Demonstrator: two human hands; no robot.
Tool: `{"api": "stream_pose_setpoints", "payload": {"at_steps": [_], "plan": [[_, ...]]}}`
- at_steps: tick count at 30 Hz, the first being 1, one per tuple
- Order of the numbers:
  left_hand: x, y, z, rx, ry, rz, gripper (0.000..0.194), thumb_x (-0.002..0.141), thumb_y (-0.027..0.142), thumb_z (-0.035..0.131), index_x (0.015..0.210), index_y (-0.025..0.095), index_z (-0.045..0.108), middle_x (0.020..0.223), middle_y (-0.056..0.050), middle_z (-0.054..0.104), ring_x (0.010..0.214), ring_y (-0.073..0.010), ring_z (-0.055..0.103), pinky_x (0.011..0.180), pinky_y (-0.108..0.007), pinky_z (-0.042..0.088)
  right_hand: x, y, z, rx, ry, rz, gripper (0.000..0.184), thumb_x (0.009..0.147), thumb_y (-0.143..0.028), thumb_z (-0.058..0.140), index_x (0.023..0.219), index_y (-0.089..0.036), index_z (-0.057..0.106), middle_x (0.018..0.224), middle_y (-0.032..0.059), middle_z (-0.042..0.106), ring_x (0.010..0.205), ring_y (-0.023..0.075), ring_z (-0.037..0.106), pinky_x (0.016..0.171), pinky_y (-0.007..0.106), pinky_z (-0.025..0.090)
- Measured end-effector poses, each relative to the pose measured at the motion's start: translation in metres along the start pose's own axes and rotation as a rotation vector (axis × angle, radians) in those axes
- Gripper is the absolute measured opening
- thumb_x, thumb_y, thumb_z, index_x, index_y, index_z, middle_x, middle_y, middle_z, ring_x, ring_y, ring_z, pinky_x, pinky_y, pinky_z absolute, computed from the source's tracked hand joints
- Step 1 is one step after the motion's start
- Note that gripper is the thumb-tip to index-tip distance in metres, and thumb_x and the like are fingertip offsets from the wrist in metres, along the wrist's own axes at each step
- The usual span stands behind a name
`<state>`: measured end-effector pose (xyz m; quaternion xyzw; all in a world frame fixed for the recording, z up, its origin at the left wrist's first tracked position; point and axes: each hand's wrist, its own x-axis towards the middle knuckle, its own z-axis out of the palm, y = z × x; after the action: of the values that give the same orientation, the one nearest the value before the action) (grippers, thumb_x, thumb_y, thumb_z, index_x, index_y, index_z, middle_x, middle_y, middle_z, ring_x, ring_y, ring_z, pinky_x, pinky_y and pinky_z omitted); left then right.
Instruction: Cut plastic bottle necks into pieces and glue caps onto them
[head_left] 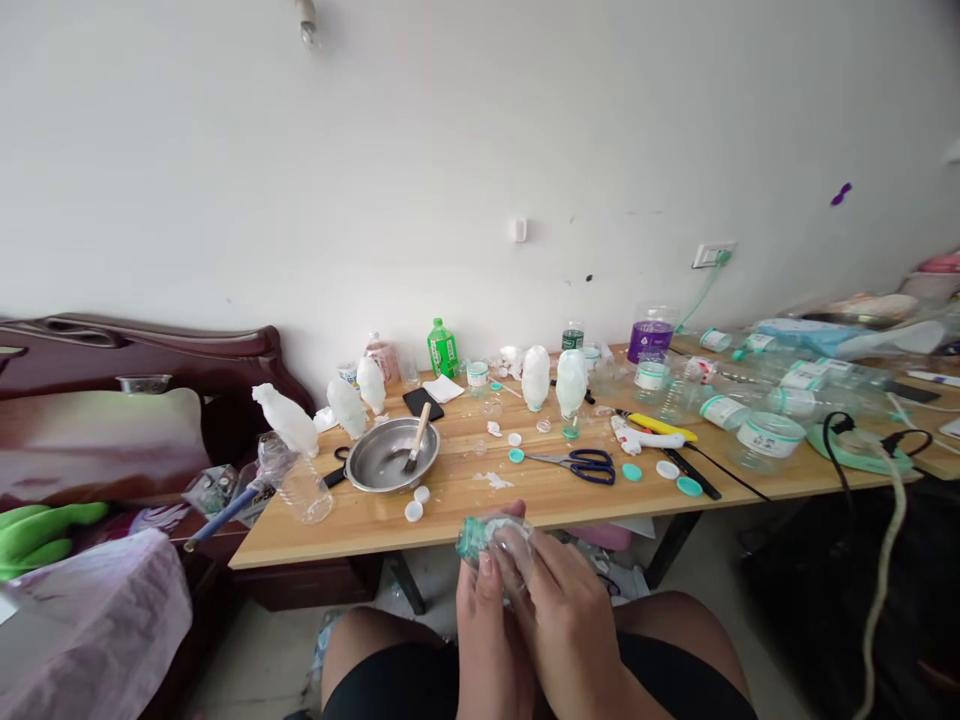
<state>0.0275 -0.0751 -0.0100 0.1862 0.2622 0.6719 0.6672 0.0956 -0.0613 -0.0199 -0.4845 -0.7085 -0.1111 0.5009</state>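
Both hands are together over my lap, just in front of the table edge. Between them is a clear plastic bottle piece point(504, 540) with a green neck pointing left. My left hand point(486, 605) is closed round its lower side, thumb resting on the plastic. My right hand point(566, 595) wraps over its right end, hiding much of that part. On the table beyond lie scissors point(577, 464) with dark blue handles and a green cap point(517, 455). A steel bowl point(360, 470) with a brush point(418, 438) in it stands to the left.
White-coated bottle shapes point(535, 378) stand at the back of the wooden table point(450, 500). On the right are a white glue gun point(649, 437), a yellow cutter point(660, 425), several clear bottles point(771, 437) and a cabled power strip point(859, 452). A bed headboard point(150, 350) is at left.
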Motion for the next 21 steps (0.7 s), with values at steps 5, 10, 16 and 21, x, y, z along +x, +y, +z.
{"api": "stream_pose_setpoints", "payload": {"at_steps": [5, 10, 16, 21], "plan": [[0.003, -0.009, -0.003, 0.017, -0.016, -0.027, 0.038, 0.085, 0.045, 0.063, 0.111, 0.019, 0.072, 0.119, -0.012, 0.070, 0.118, -0.0298, 0.060, 0.108, -0.043, 0.041, -0.008, 0.009, 0.000, 0.027, -0.043, 0.006, 0.021, 0.099, -0.025, 0.045, 0.107, -0.019, 0.063, 0.079, 0.0063, 0.068, 0.069, 0.0216, 0.063, 0.063, 0.035, 0.046], [0.007, -0.017, -0.007, 0.059, -0.024, 0.012, 0.044, 0.080, 0.051, 0.065, 0.103, 0.015, 0.074, 0.116, -0.014, 0.071, 0.115, -0.0333, 0.061, 0.107, -0.046, 0.041, -0.013, 0.016, 0.004, 0.085, -0.058, 0.033, 0.019, 0.098, -0.029, 0.049, 0.098, -0.018, 0.064, 0.075, 0.0053, 0.066, 0.067, 0.0207, 0.062, 0.061, 0.033, 0.046], [0.010, -0.025, -0.013, 0.085, -0.078, 0.097, 0.040, 0.079, 0.051, 0.067, 0.102, 0.018, 0.072, 0.107, -0.012, 0.073, 0.109, -0.0317, 0.064, 0.104, -0.045, 0.044, -0.016, 0.021, 0.003, 0.051, 0.025, -0.073, 0.021, 0.099, -0.028, 0.047, 0.109, -0.015, 0.060, 0.082, 0.0074, 0.070, 0.070, 0.0191, 0.064, 0.063, 0.031, 0.048], [0.011, -0.027, -0.017, -0.001, -0.157, 0.026, 0.038, 0.080, 0.053, 0.064, 0.094, 0.019, 0.073, 0.100, -0.010, 0.074, 0.111, -0.0319, 0.063, 0.104, -0.045, 0.045, -0.019, 0.017, -0.004, -0.003, 0.024, -0.115, 0.019, 0.100, -0.023, 0.043, 0.103, -0.015, 0.060, 0.081, 0.0075, 0.071, 0.069, 0.0192, 0.065, 0.063, 0.031, 0.047]]}}
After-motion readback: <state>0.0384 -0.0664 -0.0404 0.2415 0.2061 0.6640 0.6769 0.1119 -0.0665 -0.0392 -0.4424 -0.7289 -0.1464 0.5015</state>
